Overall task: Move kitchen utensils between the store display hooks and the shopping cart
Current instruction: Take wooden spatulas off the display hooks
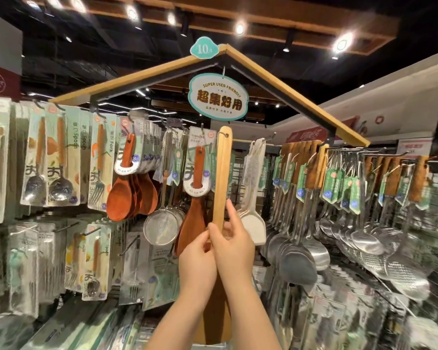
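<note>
Both hands, left (196,258) and right (234,245), clasp the flat, pale wooden spatula (222,178) upright, its holed handle tip on a thin metal hook (221,133) among steel ladles (299,261).

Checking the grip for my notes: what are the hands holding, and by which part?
Both hands, left hand and right hand, grip a light wooden spatula on its lower handle, just above the blade.
</note>
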Available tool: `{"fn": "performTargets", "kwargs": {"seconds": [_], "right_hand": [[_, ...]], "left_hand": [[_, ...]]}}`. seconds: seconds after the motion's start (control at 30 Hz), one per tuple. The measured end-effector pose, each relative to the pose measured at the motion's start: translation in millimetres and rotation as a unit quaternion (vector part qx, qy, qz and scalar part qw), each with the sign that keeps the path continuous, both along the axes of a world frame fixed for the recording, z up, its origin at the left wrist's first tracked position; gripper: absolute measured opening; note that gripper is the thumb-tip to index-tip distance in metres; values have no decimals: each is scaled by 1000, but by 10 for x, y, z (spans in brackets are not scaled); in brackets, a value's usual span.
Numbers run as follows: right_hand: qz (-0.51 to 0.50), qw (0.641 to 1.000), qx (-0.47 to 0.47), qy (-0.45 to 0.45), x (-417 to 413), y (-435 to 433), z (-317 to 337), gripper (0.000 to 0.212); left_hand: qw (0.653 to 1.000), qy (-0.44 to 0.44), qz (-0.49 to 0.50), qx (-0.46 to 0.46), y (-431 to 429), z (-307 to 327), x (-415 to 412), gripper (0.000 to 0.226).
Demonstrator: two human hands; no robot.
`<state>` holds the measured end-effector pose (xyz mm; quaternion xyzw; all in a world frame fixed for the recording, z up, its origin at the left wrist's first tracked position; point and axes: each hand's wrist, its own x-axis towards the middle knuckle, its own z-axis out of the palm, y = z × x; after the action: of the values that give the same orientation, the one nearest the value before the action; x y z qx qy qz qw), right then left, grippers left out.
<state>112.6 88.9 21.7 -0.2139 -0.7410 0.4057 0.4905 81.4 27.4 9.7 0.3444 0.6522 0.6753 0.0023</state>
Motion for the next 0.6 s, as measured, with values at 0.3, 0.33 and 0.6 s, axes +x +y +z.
{"fn": "performTargets", "kwargs": {"seconds": [0.3, 0.33, 0.6], "right_hand": [[-18, 1000, -1, -19, -121, 204, 136, 56], [-19, 1000, -1, -17, -134, 221, 134, 57], [-20, 999, 25, -20, -174, 345, 196, 58]], "left_hand": [[1000, 7, -13, 0, 175, 126, -94, 23], [1000, 13, -10, -7, 197, 128, -111, 23], [1000, 15, 5, -9, 336, 176, -198, 23]]}}
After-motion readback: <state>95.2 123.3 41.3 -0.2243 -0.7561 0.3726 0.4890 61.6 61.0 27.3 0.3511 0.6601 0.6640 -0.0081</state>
